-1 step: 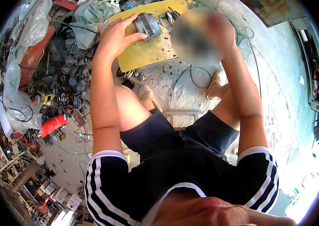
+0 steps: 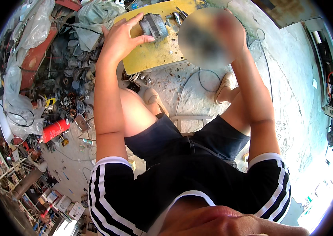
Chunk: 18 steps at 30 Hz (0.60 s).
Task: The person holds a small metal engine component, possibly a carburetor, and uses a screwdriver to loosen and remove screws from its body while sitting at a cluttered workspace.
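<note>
A grey, ribbed metal motor housing [image 2: 153, 26] with a darker band across it sits on a yellow board [image 2: 154, 57]. My left hand [image 2: 121, 37] reaches around its left side. The forefinger touches the upper left edge and the thumb the lower edge; the other fingers spread to the left. Over the board's right end is my right hand [image 2: 235, 41], covered by a round blur. Its fingers, and anything in them, cannot be made out. Between the housing and the blur lie metal hand tools [image 2: 177, 16]. A small ring, like a washer [image 2: 170, 52], rests near the board's front.
To the left is a dense heap of metal parts [image 2: 74, 74], with plastic sheeting [image 2: 19, 98] and a red cylinder [image 2: 55, 130]. A thin cable [image 2: 199, 80] loops over the concrete floor before my feet. An open-fronted cabinet [image 2: 325, 70] stands at the far right.
The small ring now shows on the yellow board, below the motor housing, where it did not stand out before. My arms and the housing keep their places.
</note>
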### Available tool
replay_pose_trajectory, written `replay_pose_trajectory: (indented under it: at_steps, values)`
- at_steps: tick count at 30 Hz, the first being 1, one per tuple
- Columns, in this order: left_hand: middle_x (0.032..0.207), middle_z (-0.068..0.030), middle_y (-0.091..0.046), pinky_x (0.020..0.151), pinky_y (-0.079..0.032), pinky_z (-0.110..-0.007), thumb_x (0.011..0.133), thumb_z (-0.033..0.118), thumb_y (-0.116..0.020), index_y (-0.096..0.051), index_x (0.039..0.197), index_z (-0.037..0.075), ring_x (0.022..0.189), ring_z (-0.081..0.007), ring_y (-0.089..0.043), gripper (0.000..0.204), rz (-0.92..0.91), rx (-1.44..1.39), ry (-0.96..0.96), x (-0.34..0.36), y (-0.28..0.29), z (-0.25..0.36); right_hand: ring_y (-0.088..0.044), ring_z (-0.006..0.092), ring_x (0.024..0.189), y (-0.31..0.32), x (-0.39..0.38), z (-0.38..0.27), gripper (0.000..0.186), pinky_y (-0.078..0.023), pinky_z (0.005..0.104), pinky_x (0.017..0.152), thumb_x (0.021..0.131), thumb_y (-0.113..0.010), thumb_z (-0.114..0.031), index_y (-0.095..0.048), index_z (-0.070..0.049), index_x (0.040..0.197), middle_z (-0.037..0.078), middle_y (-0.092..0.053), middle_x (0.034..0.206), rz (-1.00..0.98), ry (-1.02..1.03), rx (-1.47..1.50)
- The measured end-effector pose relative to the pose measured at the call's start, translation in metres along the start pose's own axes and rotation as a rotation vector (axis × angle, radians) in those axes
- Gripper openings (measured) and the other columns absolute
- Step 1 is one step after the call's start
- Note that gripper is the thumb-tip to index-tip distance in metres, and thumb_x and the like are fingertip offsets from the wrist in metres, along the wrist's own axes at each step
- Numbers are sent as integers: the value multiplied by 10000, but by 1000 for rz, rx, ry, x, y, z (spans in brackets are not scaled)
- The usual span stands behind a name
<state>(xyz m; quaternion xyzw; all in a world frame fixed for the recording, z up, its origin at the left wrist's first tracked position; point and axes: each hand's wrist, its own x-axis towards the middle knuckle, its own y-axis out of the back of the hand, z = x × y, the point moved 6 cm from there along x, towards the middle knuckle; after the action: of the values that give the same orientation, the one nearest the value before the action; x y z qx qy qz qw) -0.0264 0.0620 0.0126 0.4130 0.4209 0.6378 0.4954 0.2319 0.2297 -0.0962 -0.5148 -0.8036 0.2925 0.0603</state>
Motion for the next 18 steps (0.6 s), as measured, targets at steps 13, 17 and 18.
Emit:
replay_pose_trajectory:
  at_steps: [13,17,18]
  values:
    - [896,0,-668,1082,-245,-598,742,283,-788,-664,908,144,996,-274,-592,249,173,88,-157,-24,7,31,-561,124,573,-98,-83,-22,208,-459,281,525,858,-713,-266,-689,-81,949,10,-558,627,-408,390,-1162]
    - [870,4,-660,1079,-253,-591,757,264,-776,-658,886,144,971,-270,-593,212,191,87,-182,-23,7,35,-651,274,713,-98,-83,3,187,-524,375,678,835,-694,-220,-690,-65,939,102,-651,785,-327,580,-1493]
    - [863,5,-658,1078,-254,-591,762,259,-773,-657,880,145,966,-268,-593,201,194,87,-187,-24,8,35,-655,297,743,-100,-85,3,167,-525,389,688,834,-682,-207,-690,-69,928,114,-657,833,-300,638,-1550]
